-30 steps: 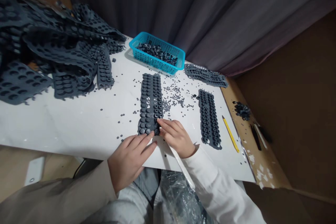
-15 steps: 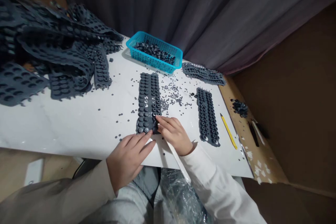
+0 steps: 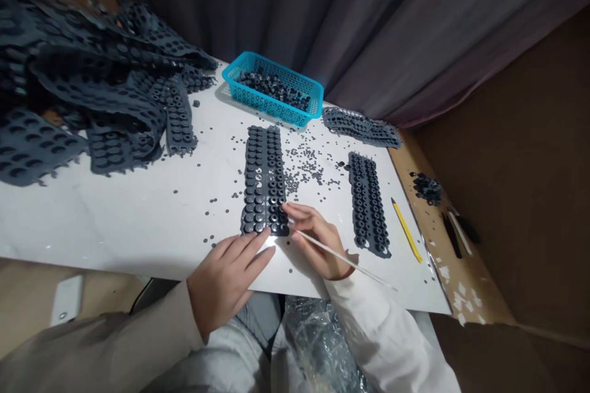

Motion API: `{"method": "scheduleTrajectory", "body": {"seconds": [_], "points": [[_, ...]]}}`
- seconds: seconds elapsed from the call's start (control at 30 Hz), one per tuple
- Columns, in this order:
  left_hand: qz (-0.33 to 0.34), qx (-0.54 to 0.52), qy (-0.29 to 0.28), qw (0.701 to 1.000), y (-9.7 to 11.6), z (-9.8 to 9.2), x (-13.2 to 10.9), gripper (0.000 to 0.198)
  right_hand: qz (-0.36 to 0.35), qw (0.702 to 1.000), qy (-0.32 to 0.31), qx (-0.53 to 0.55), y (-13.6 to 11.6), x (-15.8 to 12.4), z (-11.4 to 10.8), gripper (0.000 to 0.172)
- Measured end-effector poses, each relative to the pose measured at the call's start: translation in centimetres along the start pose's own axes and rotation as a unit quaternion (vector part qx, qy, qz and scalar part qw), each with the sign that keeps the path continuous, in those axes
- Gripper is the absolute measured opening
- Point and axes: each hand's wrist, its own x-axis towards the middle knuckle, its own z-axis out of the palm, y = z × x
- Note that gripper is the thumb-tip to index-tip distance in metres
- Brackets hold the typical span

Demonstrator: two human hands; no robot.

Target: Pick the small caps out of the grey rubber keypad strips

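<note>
A dark grey moulded rubber sheet (image 3: 263, 178) with rows of round caps lies flat on the white table, a few of its holes showing white. My left hand (image 3: 230, 276) rests at its near edge, fingers stretched out and fingertips on the sheet. My right hand (image 3: 318, 239) is closed round a thin white stick-like tool (image 3: 345, 255) beside the sheet's near right corner. The tool slants back over the right wrist; its working tip is too small to make out. Tiny dark discs (image 3: 304, 166) are scattered to the right of the sheet.
Behind stands a blue perforated basket (image 3: 271, 107) of small dark pieces. A second rubber sheet (image 3: 369, 202) and a yellow cutter-like tool (image 3: 406, 230) lie right. Another sheet (image 3: 362, 127) is at the back right. Heaped rubber sheets (image 3: 106, 86) fill the left. A curtain (image 3: 276, 6) hangs behind.
My right hand has shifted slightly right, off the sheet's near corner, and the white tool has swung from steep to a flatter slant. My left hand stays in place.
</note>
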Motion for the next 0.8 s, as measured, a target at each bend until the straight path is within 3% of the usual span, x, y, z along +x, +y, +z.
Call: {"method": "scheduleTrajectory", "body": {"seconds": [0.13, 0.57, 0.67, 0.8], "points": [[-0.009, 0.001, -0.013, 1.0, 0.16, -0.29, 0.23, 0.054, -0.038, 0.998, -0.049, -0.023, 0.1, -0.33, 0.17, 0.003], [-0.032, 0.014, -0.029, 0.999, 0.62, -0.55, 0.66, 0.057, -0.127, 0.981, -0.067, -0.129, 0.73, -0.44, 0.27, 0.003], [-0.039, 0.01, -0.027, 0.999, 0.82, -0.56, 0.69, 0.058, -0.179, 0.958, -0.067, -0.212, 0.63, -0.15, 0.28, 0.005], [-0.05, -0.001, -0.012, 0.999, 0.99, -0.22, 0.68, 0.061, -0.275, 0.903, -0.061, -0.325, 0.46, 0.07, 0.53, 0.008]]}}
